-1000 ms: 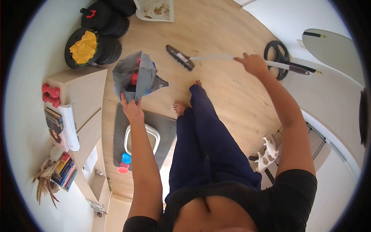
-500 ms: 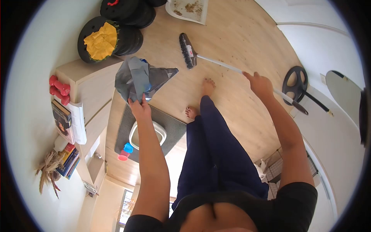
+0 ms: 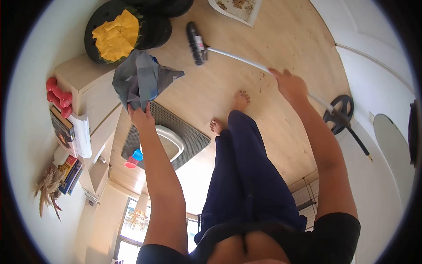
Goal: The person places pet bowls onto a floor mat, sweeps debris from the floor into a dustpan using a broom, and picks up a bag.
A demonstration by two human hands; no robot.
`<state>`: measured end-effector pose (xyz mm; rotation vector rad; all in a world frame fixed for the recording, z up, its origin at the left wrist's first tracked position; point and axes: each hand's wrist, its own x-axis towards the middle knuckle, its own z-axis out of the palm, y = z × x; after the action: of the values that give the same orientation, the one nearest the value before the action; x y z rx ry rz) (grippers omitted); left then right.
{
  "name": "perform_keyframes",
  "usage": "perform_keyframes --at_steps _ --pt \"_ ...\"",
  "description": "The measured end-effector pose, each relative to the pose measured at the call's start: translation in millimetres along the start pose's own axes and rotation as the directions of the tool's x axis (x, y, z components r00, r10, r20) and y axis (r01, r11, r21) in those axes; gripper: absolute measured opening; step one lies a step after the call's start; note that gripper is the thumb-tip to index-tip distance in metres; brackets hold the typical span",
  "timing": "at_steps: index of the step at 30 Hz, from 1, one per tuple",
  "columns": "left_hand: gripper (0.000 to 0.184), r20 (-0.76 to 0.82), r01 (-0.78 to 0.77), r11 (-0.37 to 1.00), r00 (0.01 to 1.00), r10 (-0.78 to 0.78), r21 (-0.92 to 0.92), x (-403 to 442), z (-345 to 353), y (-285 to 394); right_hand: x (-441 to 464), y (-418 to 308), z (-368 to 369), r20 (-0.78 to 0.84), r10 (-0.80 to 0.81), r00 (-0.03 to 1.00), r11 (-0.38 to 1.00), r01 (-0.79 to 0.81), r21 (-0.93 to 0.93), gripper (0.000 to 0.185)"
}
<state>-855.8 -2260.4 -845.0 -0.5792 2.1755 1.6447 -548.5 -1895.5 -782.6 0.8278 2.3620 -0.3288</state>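
My left hand (image 3: 141,118) grips the lower edge of a crumpled grey plastic bag (image 3: 143,81), which hangs above the floor mat and beside the cabinet. My right hand (image 3: 290,87) is closed around the light-coloured handle of a broom (image 3: 241,60). Dark bristles on the slightly blurred broom head (image 3: 196,44) lie at the floor near the black stacked discs. A white tray (image 3: 251,16) with brown crumbs in it shows at the top edge, partly cut off. Small brown bits (image 3: 262,82) are scattered across the floor between the tray and my feet.
A grey mat (image 3: 193,136) bears a white-rimmed litter box (image 3: 176,143). Blue (image 3: 137,154) and pink (image 3: 131,162) cups are near it. Red dumbbells (image 3: 59,97) and books lie on the cabinet (image 3: 85,83). A black weight plate (image 3: 342,112) is at the right wall.
The broom head has moved left, farther from the white tray. The bag has shifted left with my left hand. The whole view has turned a little.
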Motion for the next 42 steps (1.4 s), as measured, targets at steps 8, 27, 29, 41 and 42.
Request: perform_keyframes --at_steps 8,27,29,41,42 --pt "0.060 -0.116 0.064 0.985 0.990 -0.083 -0.162 -23.9 -28.3 20.2 -24.0 -46.1 13.1 -0.026 -0.280 0.960 0.960 0.279 -0.038 0.041" --pt "0.073 -0.065 0.091 0.928 0.990 -0.123 -0.360 -18.8 19.9 -22.3 64.9 -51.6 -15.8 -0.161 -0.077 0.984 0.997 0.081 0.019 0.035" --pt "0.072 0.017 0.099 0.916 0.995 -0.100 -0.388 -15.3 29.2 -24.6 56.8 -48.0 -1.4 -0.153 -0.045 0.987 0.996 0.056 0.070 0.034" --pt "0.051 0.147 -0.137 0.980 0.982 0.116 0.141 27.3 72.2 -41.7 28.7 -60.0 -2.3 -0.047 0.052 0.998 0.995 -0.048 0.092 0.040" --pt "0.043 0.244 -0.263 0.858 0.955 0.167 0.441 38.6 67.5 -40.9 38.7 -57.3 1.8 -0.062 0.039 0.997 0.994 -0.033 0.105 0.041"
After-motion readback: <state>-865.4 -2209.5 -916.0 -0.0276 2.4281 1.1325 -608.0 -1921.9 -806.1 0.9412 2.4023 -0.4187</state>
